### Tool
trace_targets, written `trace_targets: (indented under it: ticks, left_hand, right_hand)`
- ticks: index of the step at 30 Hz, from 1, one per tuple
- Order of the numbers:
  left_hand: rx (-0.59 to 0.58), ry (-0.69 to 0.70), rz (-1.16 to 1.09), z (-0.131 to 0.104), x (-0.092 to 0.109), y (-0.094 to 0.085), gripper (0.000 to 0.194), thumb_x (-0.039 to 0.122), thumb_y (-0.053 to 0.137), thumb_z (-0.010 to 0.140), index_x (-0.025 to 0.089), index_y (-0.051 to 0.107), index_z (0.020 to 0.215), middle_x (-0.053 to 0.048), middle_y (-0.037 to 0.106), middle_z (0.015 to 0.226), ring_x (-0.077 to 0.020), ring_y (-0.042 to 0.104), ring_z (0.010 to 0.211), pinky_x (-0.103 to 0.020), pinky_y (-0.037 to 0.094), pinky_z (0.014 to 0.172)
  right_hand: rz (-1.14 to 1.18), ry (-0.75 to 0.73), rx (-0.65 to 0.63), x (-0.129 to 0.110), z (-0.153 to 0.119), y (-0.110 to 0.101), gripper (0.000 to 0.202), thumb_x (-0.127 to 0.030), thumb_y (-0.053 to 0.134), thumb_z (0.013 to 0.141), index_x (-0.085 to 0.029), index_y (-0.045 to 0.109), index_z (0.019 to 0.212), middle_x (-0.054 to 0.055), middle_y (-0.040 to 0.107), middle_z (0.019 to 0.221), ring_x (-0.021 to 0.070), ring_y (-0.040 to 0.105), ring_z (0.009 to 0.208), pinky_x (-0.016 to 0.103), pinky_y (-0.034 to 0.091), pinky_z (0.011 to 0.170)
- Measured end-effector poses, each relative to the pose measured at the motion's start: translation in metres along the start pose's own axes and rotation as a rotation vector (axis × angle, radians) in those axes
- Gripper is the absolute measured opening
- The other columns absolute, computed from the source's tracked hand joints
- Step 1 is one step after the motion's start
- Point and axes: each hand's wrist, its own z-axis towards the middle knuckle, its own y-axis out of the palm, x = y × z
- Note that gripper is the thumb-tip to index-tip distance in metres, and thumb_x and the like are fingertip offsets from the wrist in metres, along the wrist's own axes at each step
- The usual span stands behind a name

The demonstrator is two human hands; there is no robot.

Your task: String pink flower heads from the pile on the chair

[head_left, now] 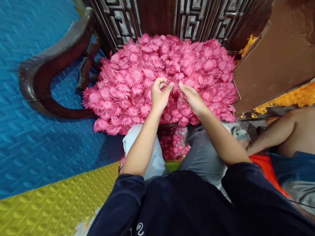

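A broad heap of pink artificial flower heads [136, 74] with thin pointed petals lies in front of me. Over its middle, my left hand [159, 95] is closed in a pinch, thumb against curled fingers. Facing it a short gap away, my right hand [193, 98] also pinches, its thumb and forefinger tips pointing toward the left hand. Whatever sits between the fingertips of either hand blends into the pink behind and is too small to make out. Petals surround both hands on all sides.
A curved dark wooden chair arm [56, 65] stands at the left, carved wooden panels [157, 19] behind. Brown cardboard [275, 62] and orange flowers [292, 95] are at the right, near another person's arm [273, 134]. Blue matting [61, 154] and yellow matting [61, 193] cover the floor.
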Motion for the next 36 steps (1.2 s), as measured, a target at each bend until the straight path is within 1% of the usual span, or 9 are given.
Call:
trace_targets:
  ticks: [3, 6, 10, 15, 17, 19, 24, 30, 36]
  left_hand:
    - [-0.048, -0.049, -0.066, 0.001, -0.001, 0.000, 0.029, 0.041, 0.069, 0.073, 0.021, 0.049, 0.080, 0.001, 0.057, 0.076, -0.0099, 0.059, 0.073, -0.022, 0.048, 0.070]
    - [-0.064, -0.079, -0.064, 0.000, -0.002, 0.001, 0.027, 0.037, 0.069, 0.073, 0.021, 0.049, 0.081, 0.001, 0.058, 0.078, -0.0092, 0.059, 0.074, -0.021, 0.048, 0.072]
    - [-0.076, -0.061, 0.019, -0.001, -0.004, 0.002, 0.027, 0.040, 0.068, 0.074, 0.022, 0.051, 0.084, 0.000, 0.060, 0.083, -0.0107, 0.060, 0.078, -0.023, 0.048, 0.073]
    - [0.082, 0.099, 0.313, -0.006, 0.008, -0.001, 0.037, 0.046, 0.070, 0.071, 0.023, 0.052, 0.093, -0.003, 0.059, 0.094, -0.0162, 0.057, 0.090, -0.031, 0.046, 0.084]
    - [0.125, 0.181, 0.487, -0.009, 0.016, -0.001, 0.034, 0.046, 0.069, 0.072, 0.023, 0.055, 0.091, -0.004, 0.058, 0.098, -0.0201, 0.055, 0.098, -0.037, 0.042, 0.091]
    - [0.105, 0.235, 0.630, -0.013, 0.024, -0.001, 0.026, 0.046, 0.064, 0.076, 0.023, 0.059, 0.087, -0.005, 0.058, 0.099, -0.0233, 0.053, 0.102, -0.042, 0.038, 0.095]
    - [0.051, 0.263, 0.785, -0.015, 0.027, -0.001, 0.024, 0.046, 0.055, 0.083, 0.025, 0.067, 0.087, -0.005, 0.062, 0.096, -0.0238, 0.054, 0.099, -0.043, 0.038, 0.092]
    - [0.018, 0.242, 0.745, -0.012, 0.024, -0.003, 0.022, 0.046, 0.057, 0.081, 0.027, 0.068, 0.086, -0.004, 0.064, 0.096, -0.0231, 0.054, 0.099, -0.041, 0.038, 0.093]
    - [0.054, 0.204, 0.495, -0.010, 0.018, -0.002, 0.026, 0.049, 0.061, 0.077, 0.023, 0.063, 0.073, -0.006, 0.060, 0.095, -0.0251, 0.051, 0.105, -0.044, 0.037, 0.095]
  right_hand:
    - [0.021, -0.025, 0.031, -0.002, -0.001, -0.002, 0.036, -0.050, 0.070, 0.064, -0.019, 0.059, 0.077, -0.001, 0.060, 0.083, 0.0129, 0.055, 0.087, 0.029, 0.040, 0.090]
    - [-0.005, -0.058, 0.005, -0.002, -0.002, -0.004, 0.028, -0.043, 0.070, 0.066, -0.018, 0.057, 0.069, -0.003, 0.054, 0.072, 0.0114, 0.051, 0.078, 0.028, 0.040, 0.083]
    - [-0.005, -0.068, 0.015, -0.002, -0.002, -0.005, 0.023, -0.035, 0.067, 0.070, -0.017, 0.054, 0.063, -0.005, 0.046, 0.064, 0.0095, 0.046, 0.069, 0.026, 0.038, 0.077]
    - [0.052, -0.043, 0.068, -0.002, -0.001, -0.003, 0.014, -0.027, 0.067, 0.070, -0.017, 0.060, 0.065, -0.005, 0.053, 0.068, 0.0092, 0.049, 0.072, 0.026, 0.039, 0.080]
    - [0.083, -0.025, 0.055, -0.003, 0.000, -0.002, 0.013, -0.028, 0.068, 0.069, -0.017, 0.062, 0.068, -0.004, 0.056, 0.070, 0.0096, 0.051, 0.074, 0.026, 0.041, 0.081]
    - [0.125, -0.011, 0.020, -0.003, 0.000, -0.002, 0.016, -0.033, 0.070, 0.069, -0.018, 0.063, 0.071, -0.004, 0.058, 0.073, 0.0101, 0.052, 0.074, 0.026, 0.043, 0.079]
    - [0.189, 0.000, -0.026, -0.006, 0.000, -0.004, 0.028, -0.045, 0.070, 0.068, -0.019, 0.060, 0.068, -0.002, 0.059, 0.074, 0.0105, 0.053, 0.073, 0.027, 0.045, 0.077]
    - [0.194, 0.059, -0.033, -0.008, -0.003, -0.005, 0.034, -0.053, 0.070, 0.066, -0.020, 0.060, 0.069, -0.002, 0.060, 0.073, 0.0121, 0.055, 0.075, 0.029, 0.048, 0.079]
    - [0.213, 0.076, -0.061, -0.008, -0.004, -0.005, 0.032, -0.051, 0.071, 0.065, -0.022, 0.065, 0.076, -0.003, 0.063, 0.078, 0.0117, 0.056, 0.076, 0.029, 0.047, 0.080]
